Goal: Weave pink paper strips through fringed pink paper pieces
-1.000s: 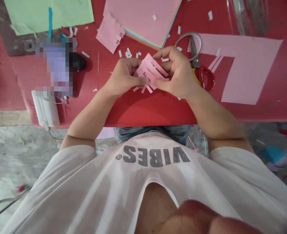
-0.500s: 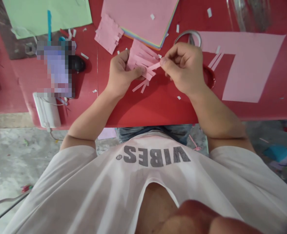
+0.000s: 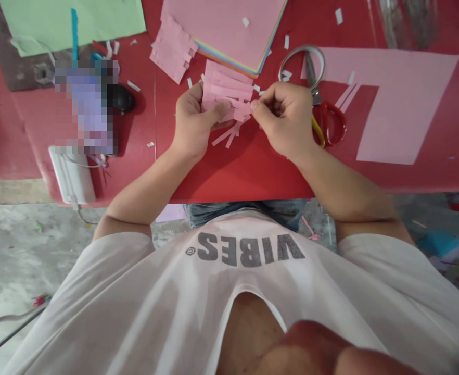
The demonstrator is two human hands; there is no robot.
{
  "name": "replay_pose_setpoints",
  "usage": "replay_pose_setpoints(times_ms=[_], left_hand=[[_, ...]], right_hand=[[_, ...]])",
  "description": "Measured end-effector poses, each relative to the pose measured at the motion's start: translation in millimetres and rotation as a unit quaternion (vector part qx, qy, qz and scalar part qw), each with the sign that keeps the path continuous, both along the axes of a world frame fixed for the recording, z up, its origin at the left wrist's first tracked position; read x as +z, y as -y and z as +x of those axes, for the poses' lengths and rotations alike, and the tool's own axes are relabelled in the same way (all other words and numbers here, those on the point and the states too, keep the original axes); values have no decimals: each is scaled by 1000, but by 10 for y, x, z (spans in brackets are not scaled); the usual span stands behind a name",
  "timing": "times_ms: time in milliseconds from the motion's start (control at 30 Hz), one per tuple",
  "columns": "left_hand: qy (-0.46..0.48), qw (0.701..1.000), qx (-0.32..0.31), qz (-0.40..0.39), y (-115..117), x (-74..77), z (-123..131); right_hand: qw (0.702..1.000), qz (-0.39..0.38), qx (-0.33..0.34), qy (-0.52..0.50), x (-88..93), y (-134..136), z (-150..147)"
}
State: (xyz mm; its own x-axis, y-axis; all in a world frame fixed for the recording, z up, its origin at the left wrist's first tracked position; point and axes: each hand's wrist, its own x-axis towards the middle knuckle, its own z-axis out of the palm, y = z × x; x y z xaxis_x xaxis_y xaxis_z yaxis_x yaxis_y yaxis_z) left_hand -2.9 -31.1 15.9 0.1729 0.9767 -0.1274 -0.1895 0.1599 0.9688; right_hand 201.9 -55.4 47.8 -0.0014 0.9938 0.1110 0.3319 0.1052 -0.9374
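Note:
A pink paper piece with cut strips lies at the middle of the red table top, with loose strip ends hanging below it. My left hand holds its left side, the thumb pressed across the strips. My right hand pinches a narrow pink strip at the piece's right edge. Red-handled scissors lie just right of that hand, with their blades pointing up. Part of the piece is hidden under my fingers.
A stack of coloured paper sits just above the hands, and a smaller cut pink piece lies left of it. There are also a cut pink sheet, a green sheet, a black object, a white cabled box and scattered paper scraps.
My right hand has moved left and down, taking the pinched strip into the piece. The scissors now show more fully, and the strips lie closer together.

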Motion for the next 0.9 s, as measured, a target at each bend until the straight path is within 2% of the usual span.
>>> replay_pose_setpoints(times_ms=[233, 533, 733, 900], left_hand=[[5, 999, -20, -38, 43, 66, -20], [-24, 1000, -5, -13, 10, -47, 0], [-29, 999, -5, -25, 13, -2, 14], [-21, 999, -8, -37, 14, -24, 23]], right_hand=[[1000, -31, 0, -2, -53, -1, -10], [1000, -8, 5, -10, 47, 14, -12], [999, -4, 15, -49, -16, -43, 3], [998, -2, 3, -61, -55, -72, -9]])
